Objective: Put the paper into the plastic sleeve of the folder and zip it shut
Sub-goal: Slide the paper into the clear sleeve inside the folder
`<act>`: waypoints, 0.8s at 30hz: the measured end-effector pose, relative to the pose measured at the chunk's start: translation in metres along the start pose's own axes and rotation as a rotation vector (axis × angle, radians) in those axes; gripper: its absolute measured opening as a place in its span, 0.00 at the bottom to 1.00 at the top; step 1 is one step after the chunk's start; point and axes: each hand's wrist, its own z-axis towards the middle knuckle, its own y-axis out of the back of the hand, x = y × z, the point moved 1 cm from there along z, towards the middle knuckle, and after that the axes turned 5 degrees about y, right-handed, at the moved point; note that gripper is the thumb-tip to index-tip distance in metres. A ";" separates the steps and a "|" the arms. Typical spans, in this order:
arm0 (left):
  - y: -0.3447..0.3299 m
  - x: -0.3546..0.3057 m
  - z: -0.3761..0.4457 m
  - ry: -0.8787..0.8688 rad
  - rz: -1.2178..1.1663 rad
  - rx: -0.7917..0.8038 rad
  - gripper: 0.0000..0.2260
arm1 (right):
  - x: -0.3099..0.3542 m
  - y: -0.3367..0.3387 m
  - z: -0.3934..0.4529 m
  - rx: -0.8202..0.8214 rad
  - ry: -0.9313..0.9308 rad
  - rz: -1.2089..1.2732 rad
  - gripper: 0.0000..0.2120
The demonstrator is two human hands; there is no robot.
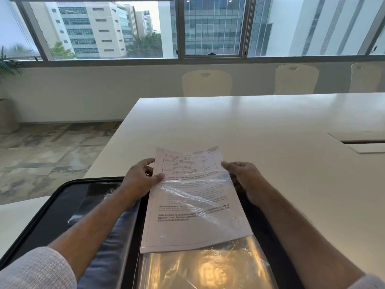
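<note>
While your left hand (141, 180) pinches the left edge of the paper (193, 197), thumb on top and fingers curled behind, your right hand (244, 180) grips the opposite edge, its fingertips (226, 165) on the sheet's rim; whether that hand also holds the film you cannot tell from here. Between your hands the printed sheet is lifted and bowed slightly, its far end free; the plastic sleeve (204, 265) covers its near part with a crinkled, glaring layer and runs on toward you, shiny and brownish, past the paper's near edge. Under your forearms the folder (52, 217) lies open, dark inside, zip edge running round its left side; it rests on the white table (250, 126). Beyond your hands, pale chairs (207, 83) stand at the table's far side, below a window (212, 28).
</note>
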 end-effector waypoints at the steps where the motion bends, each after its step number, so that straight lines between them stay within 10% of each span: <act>1: 0.001 0.001 0.001 0.002 -0.010 -0.003 0.29 | 0.001 -0.002 0.002 -0.032 -0.015 0.018 0.13; 18: -0.005 0.004 -0.001 -0.047 0.087 -0.220 0.22 | 0.011 -0.001 0.008 0.053 -0.090 -0.033 0.08; 24: -0.038 -0.032 -0.018 -0.410 0.424 -0.197 0.16 | 0.013 -0.001 0.013 0.070 -0.122 -0.051 0.06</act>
